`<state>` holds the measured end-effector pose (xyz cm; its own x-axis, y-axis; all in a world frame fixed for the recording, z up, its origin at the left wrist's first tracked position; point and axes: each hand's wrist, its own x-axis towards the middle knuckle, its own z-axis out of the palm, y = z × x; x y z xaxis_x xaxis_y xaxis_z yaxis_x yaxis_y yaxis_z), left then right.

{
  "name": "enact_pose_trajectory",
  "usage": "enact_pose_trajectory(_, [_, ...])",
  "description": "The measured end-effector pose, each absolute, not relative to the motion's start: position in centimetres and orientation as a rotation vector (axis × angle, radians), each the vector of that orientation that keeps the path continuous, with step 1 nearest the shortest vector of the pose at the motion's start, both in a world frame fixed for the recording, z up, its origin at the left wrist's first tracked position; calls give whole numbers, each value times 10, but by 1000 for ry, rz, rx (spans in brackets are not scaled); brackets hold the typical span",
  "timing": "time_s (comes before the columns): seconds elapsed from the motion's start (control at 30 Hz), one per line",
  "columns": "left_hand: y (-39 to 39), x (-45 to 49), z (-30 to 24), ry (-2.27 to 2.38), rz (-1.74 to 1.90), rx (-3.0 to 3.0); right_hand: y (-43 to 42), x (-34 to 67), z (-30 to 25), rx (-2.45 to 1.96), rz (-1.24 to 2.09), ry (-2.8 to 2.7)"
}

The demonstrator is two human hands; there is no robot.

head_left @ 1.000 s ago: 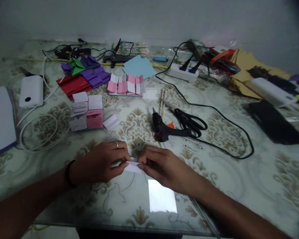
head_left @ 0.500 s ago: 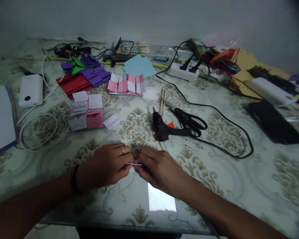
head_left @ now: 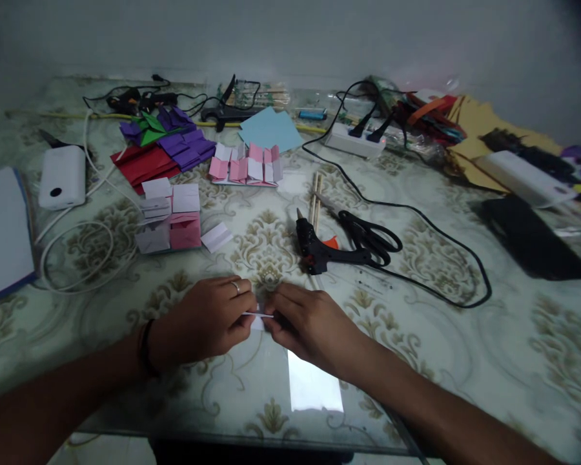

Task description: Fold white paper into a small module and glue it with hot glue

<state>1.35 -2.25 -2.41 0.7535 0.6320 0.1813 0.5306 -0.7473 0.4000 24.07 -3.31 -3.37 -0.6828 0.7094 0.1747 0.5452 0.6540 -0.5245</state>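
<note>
Between both hands is a small folded piece of white paper (head_left: 258,315), seen nearly edge-on just above the table. My left hand (head_left: 217,313), with a ring and a dark wristband, pinches its left end. The right end is pinched by my right hand (head_left: 307,326); much of the paper is hidden by the fingers. Beyond my hands lie a black hot glue gun (head_left: 314,248) with an orange trigger and black-handled scissors (head_left: 368,236). A block of folded pink and white paper squares (head_left: 184,219) rests ahead of my left hand, a loose folded white piece (head_left: 217,237) beside it.
Farther back are another pink and white folded-paper set (head_left: 246,166), light blue sheets (head_left: 271,129), purple folded papers (head_left: 186,145) and a white power strip (head_left: 356,140). A black cable (head_left: 416,206) loops across the right. A white power bank (head_left: 62,176) stands left, a dark phone-like slab (head_left: 535,239) right.
My hands have drawn slightly apart, so a little more of the white paper shows between them. Both still pinch it. The things on the table have stayed in place.
</note>
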Motion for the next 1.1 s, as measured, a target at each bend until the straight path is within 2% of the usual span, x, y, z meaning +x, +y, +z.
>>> enact_pose_trajectory(0.5, [-20, 16, -28, 876, 490, 2662, -35, 237, -33, -1011, 543, -2526])
enact_pose_trajectory(1.1, [-13, 1, -15, 955, 241, 2538, -29, 245, -29, -997, 745, -2454])
